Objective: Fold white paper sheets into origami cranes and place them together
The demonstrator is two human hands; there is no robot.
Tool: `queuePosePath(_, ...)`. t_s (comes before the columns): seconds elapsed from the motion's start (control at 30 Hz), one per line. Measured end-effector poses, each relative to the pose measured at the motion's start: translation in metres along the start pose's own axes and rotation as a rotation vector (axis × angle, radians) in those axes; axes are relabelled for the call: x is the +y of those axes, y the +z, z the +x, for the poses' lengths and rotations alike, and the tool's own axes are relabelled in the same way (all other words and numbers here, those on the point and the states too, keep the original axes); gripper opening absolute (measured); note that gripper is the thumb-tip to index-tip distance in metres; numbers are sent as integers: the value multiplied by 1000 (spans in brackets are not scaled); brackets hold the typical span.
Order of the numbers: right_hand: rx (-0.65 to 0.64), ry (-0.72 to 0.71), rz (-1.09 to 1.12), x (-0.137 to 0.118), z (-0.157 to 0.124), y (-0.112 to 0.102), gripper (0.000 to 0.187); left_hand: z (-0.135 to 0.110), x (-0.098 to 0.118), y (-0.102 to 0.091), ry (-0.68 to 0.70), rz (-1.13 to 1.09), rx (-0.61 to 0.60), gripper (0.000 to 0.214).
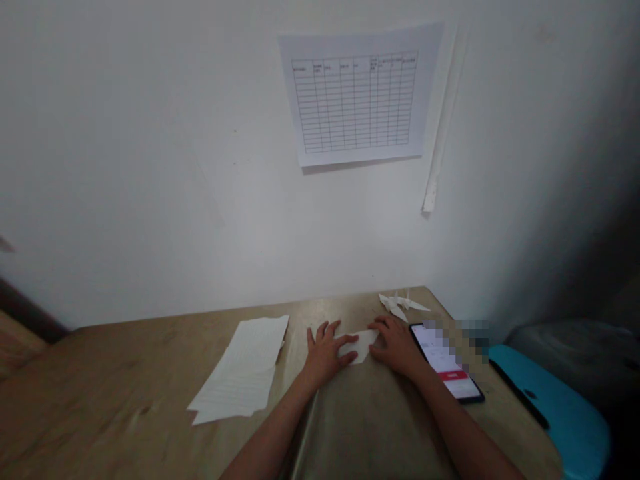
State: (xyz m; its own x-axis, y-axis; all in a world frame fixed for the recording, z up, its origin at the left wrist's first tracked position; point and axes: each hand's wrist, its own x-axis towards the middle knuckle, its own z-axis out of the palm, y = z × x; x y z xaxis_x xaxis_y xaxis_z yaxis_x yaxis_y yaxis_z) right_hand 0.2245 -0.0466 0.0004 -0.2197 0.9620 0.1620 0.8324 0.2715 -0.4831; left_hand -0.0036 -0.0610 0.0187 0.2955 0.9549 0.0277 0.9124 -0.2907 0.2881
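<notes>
A small folded piece of white paper (364,343) lies flat on the table between my two hands. My left hand (326,352) rests at its left side, fingers spread, with thumb and index fingertips on the paper. At the right edge, my right hand (396,345) lies with its fingers bent and apart, index finger and thumb touching the paper. Neither hand visibly lifts it. Just behind my right hand are folded white paper shapes (400,303) with pointed ends, seemingly paper cranes.
Lined paper sheets (245,367) lie to the left on the brownish table (150,373). A lit phone (447,367) is beside my right forearm. Past the table's right edge sits a turquoise object (560,407). A printed table sheet (360,100) hangs on the wall behind.
</notes>
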Motion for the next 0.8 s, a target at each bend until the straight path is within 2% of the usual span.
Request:
queuePosePath(0.23, 31, 2, -9, 4, 6, -1, 40, 0, 1, -1, 2, -19, 22, 40)
queuePosePath(0.57, 59, 48, -51, 6, 18, -2, 35, 0, 0, 0, 11, -31, 31, 41)
queuePosePath(0.8, 72, 61, -68, 5, 17, -3, 37, -2, -3, 2, 57, -38, 36, 71)
